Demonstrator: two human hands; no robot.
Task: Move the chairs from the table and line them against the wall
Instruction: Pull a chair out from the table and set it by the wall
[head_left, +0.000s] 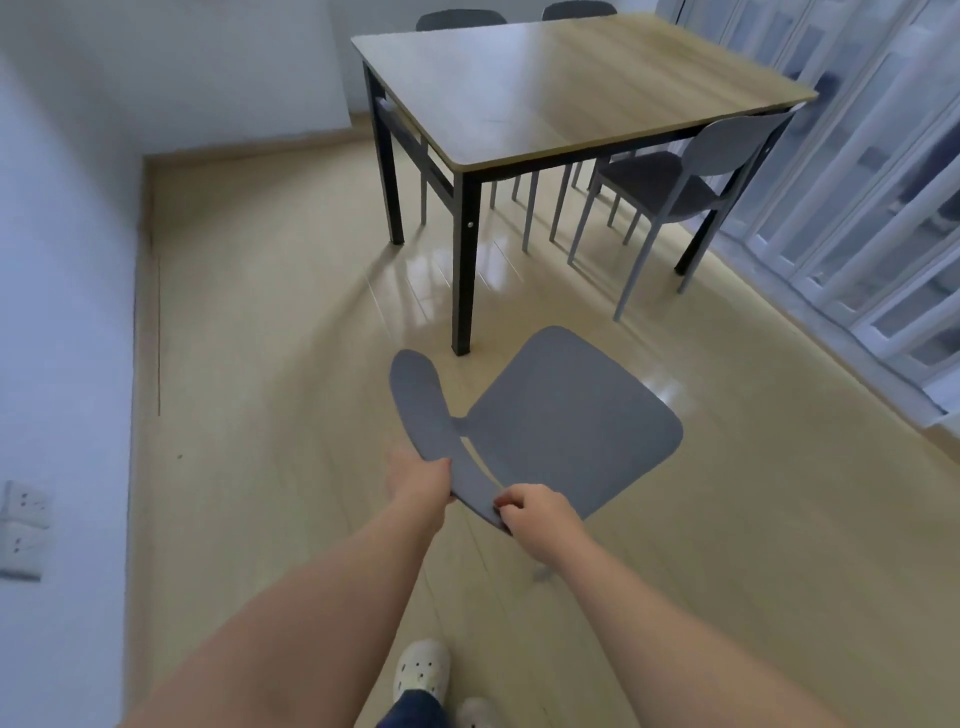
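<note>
A grey chair (571, 415) stands on the floor in front of me, clear of the table's near corner. Its curved backrest points toward me. My left hand (418, 480) grips the backrest from the left side, and my right hand (535, 509) grips its lower right end. The wooden table (545, 88) with black legs stands beyond. A second grey chair (691, 176) is tucked at the table's right side. Two more chair backs (460, 18) show behind the far edge. The white wall (57, 260) runs along the left.
Glass sliding doors (857, 208) with white frames line the right side. Wall sockets (23, 525) sit low on the left wall. Bare wooden floor (260, 312) stretches between the wall and the table. My white shoe (421, 670) shows at the bottom.
</note>
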